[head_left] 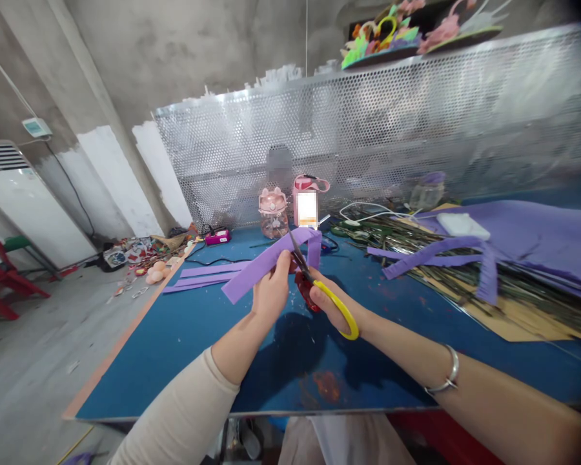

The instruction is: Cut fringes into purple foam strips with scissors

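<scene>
My left hand (272,284) pinches a long purple strip (252,274) above the middle of the table. The strip slants up to the right, and its far end bends over and hangs down. In my right hand (332,307) is a pair of scissors (341,309) with yellow handles. Their dark blades are apart at the strip's edge, close to my left fingertips. Whether the blades touch the strip I cannot tell. A dark red object (306,294) lies on the table behind my right hand, partly hidden. Several flat purple strips (208,276) rest left of my left hand.
The blue table (174,361) carries a pink clear bottle (274,216), a pink cup (303,200) and a magenta box (217,237) at the back. Dark thin stems (445,271), purple sheet (537,226) and a white device (463,226) lie right. A perforated metal panel (232,155) stands behind.
</scene>
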Demonstrator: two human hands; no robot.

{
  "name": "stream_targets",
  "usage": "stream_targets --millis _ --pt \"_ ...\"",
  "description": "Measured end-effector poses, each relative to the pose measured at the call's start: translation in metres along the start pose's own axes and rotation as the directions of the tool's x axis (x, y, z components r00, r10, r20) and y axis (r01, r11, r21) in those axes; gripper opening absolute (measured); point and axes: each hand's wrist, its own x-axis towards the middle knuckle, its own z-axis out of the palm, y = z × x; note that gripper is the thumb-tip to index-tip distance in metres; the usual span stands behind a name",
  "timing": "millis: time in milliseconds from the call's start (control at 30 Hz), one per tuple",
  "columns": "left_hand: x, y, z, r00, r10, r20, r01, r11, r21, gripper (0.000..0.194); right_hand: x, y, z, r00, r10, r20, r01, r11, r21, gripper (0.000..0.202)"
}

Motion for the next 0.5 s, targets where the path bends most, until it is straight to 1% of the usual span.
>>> stream_targets --millis 67,167,267,400,500 --pt "-0.0010 -0.0006 -0.0002 0.999 0.025 0.024 -0.026 0.999 0.026 0.051 0.0005 -0.0016 -0.0005 0.999 -0.035 -0.015 0.034 0.998 -0.044 0.067" --pt "-0.0019 -0.0015 -0.0005 0.999 0.034 0.039 -0.036 0.997 0.063 0.051 0.0007 -0.0020 -0.0012 0.998 -0.045 -0.043 0.041 0.997 -0.069 0.067" --pt "-0.0021 -0.0017 -0.0007 0.998 0.024 0.052 -0.028 0.997 0.075 0.052 0.0002 -0.0012 -0.0015 0.997 -0.056 -0.056 0.053 0.997 -0.061 0.066" --pt "-0.0019 -0.0014 -0.0003 0.998 0.022 0.056 -0.025 0.998 0.052 0.052 -0.0005 -0.0001 -0.0013 0.994 -0.089 -0.062 0.087 0.996 -0.034 0.061" --pt "-0.0020 -0.0012 0.0003 0.998 0.029 0.059 -0.031 0.999 0.031 0.051 -0.0010 0.0009 0.0003 0.993 -0.075 -0.086 0.073 0.997 -0.020 0.060"
